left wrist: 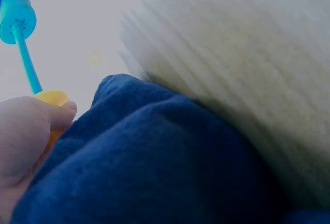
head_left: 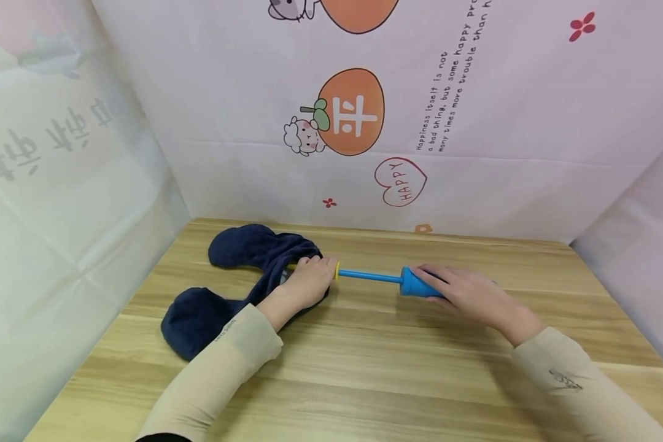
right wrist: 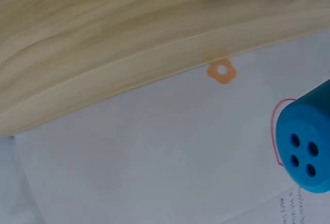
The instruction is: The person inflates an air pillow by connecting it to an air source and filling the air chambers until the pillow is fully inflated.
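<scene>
A navy, plush U-shaped neck pillow (head_left: 196, 316) lies on the left part of the table, its two rounded ends pointing left. At its curved right side my left hand (head_left: 309, 282) grips the yellow end of a hand pump (head_left: 369, 276), close against the cloth. The left wrist view shows the thumb (left wrist: 31, 131) over that yellow part, with the pillow (left wrist: 154, 157) filling the foreground. My right hand (head_left: 469, 294) holds the pump's blue handle, and a thin blue rod spans the gap between the hands. Four-holed handle end (right wrist: 303, 149) faces the right wrist camera. The pump's tip is hidden.
The wood-grain table (head_left: 364, 380) meets a printed white cloth backdrop (head_left: 243, 123) at its far edge. More white cloth (head_left: 61, 202) hangs at the left, and another piece (head_left: 641, 245) at the right.
</scene>
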The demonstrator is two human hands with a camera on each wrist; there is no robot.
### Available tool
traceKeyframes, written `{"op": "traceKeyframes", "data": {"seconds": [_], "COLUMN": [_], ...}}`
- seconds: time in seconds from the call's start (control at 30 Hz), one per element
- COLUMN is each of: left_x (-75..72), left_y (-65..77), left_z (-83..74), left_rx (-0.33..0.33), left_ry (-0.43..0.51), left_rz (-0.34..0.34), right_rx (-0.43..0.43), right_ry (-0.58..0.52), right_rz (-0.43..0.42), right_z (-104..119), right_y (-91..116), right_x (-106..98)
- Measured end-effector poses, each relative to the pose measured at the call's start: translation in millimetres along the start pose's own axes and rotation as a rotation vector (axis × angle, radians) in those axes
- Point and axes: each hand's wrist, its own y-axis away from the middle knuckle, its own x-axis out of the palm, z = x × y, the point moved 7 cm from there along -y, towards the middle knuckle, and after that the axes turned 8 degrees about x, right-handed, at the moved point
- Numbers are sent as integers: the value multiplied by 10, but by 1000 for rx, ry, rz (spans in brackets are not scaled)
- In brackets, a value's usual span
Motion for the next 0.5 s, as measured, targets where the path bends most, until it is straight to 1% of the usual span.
{"op": "traceKeyframes", "data": {"seconds": [0.1, 0.23, 0.33, 0.5], "left_x": [-3, -20, -24, -2], "left_y": [-12, -38, -47, -30], "left_z": [-15, -47, -73, -123], "left_rx": [-9, -18, -25, -17], "left_ry": [5, -9, -19, -23], "left_rz": [10, 16, 20, 26], "right_rx": [-14, -17, -26, -43], "right_ry": [15, 21, 33, 47], "right_rz": [-21, -29, -25, -13], "right_z": [91, 228, 317, 462], "right_y": [-64, -219, -356, -565], "right_x": [-29, -35, 15, 171]}}
